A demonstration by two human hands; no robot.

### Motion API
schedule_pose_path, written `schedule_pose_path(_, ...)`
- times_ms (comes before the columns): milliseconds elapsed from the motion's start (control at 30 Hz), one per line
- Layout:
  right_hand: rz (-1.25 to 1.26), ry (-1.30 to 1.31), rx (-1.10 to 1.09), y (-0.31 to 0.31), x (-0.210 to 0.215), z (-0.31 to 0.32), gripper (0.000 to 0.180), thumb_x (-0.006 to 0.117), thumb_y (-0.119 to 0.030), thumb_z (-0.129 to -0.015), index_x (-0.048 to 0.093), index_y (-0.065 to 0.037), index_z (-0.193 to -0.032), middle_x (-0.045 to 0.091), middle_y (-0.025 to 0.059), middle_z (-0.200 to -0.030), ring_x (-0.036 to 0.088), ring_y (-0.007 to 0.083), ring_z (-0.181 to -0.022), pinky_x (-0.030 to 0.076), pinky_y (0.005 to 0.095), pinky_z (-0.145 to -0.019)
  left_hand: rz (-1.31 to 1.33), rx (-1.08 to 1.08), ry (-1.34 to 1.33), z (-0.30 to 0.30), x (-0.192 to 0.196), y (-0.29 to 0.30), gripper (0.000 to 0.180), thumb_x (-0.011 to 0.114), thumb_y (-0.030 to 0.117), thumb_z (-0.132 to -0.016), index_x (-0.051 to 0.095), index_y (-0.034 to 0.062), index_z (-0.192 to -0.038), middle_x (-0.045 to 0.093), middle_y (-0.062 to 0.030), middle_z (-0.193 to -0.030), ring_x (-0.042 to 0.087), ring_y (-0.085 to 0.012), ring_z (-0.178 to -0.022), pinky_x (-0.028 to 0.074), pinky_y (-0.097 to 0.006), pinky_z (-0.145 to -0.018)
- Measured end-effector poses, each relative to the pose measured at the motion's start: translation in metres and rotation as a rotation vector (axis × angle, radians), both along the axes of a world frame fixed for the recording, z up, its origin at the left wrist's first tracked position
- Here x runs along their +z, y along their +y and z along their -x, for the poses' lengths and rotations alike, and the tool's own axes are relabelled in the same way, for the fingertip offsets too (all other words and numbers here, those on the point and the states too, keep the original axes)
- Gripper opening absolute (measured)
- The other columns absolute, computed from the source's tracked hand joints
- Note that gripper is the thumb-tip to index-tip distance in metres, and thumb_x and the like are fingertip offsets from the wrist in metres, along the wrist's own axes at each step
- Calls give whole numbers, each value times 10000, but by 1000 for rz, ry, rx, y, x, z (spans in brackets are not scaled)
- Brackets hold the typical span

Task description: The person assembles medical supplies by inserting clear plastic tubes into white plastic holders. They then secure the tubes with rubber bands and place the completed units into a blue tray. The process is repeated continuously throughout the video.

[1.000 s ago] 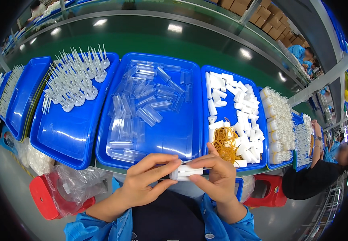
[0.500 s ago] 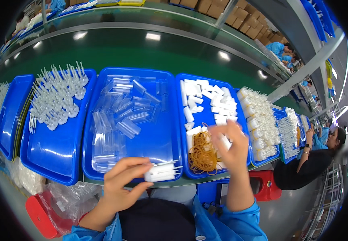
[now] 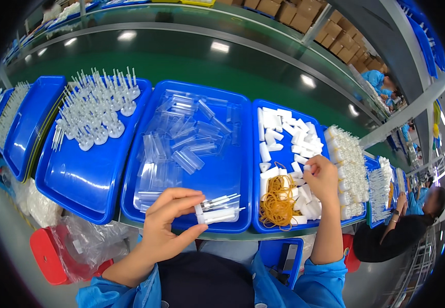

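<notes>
Near the bottom centre, the left hand [image 3: 168, 226] is gripping a small bundle of clear tubes [image 3: 217, 209]; right hand [image 3: 321, 177] fingers are closing on a white cap [image 3: 307, 168] at right, bundle seemingly not yet banded.

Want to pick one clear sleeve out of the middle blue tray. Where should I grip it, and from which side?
Probably take the clear sleeve lying apart near the middle blue tray centre. It lies flat and long, so come from above and pinch across its narrow width at mid-length; the ends sit close to neighbouring sleeves.
</notes>
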State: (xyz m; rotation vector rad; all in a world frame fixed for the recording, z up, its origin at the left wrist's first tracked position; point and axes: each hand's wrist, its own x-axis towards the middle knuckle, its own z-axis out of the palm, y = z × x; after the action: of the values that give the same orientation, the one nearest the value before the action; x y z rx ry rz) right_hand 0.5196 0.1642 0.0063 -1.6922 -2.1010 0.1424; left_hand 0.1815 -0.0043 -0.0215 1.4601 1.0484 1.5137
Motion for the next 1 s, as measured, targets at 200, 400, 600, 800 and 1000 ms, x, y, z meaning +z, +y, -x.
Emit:
schedule_pose_path(200, 194, 764, 132, -40, 23, 19, 186, 628, 100, -794, 586, -12, -935, 590, -3, -745, 540, 38, -652, 410, 184, -555, -24, 77, 84, -1, -1, -3, 442, 786, -17, -722, 662, -9, -1146, 614, -165, -1170, 646, -258, -1060, 561, -327, -881)
schedule_pose_path(400, 334, 1039, 275, -80, 13, 69, 283, 585, 156, -807, 602, 45, -1066, 587, 64, -975, 598, 70, -770, 475, 193, -673, -47, 69, 176, 0, 4, -4, 441, 799, -3, -709, 674, -14, -1131, 665, -179, -1152, 664, -273, -1046, 555, -327, -870)
schedule_pose_path(600, 188, 981, 452, -92, 0, 93, 219, 582, 181, -763, 655, 36, -911, 555, 93, -999, 597, 119, -860, 487, 235, -746, -5, 34, 114, -2, 6, -4, 438, 787, -16, -719, 675, -13, -1143, 656, -196, -1189, 661, -296, -1081, 556, -341, -881)
schedule_pose_path(800, 239, 950, 351, -105, -4, 99, 161, 651, 131, -739, 666, 24, -857, 595, 105, -1016, 604, 135, -890, 488, 239, -771, -95, 12, 185, 1, -1, -2, 452, 776, -59, -716, 655, -38, -1151, 640, -238, -1182, 653, -296, -1089, 598, -345, -835)
schedule_pose_path(1000, 313, 1019, 493, -110, 3, 96, 197, 677, 118, -767, 696, 47, -950, 609, 129, -1079, 625, 165, -956, 500, 253, -822, -87, 36, 193, 1, 2, -3, 453, 768, -56, -726, 658, -24, -1164, 635, -231, -1197, 644, -294, -1104, 591, -336, -848)
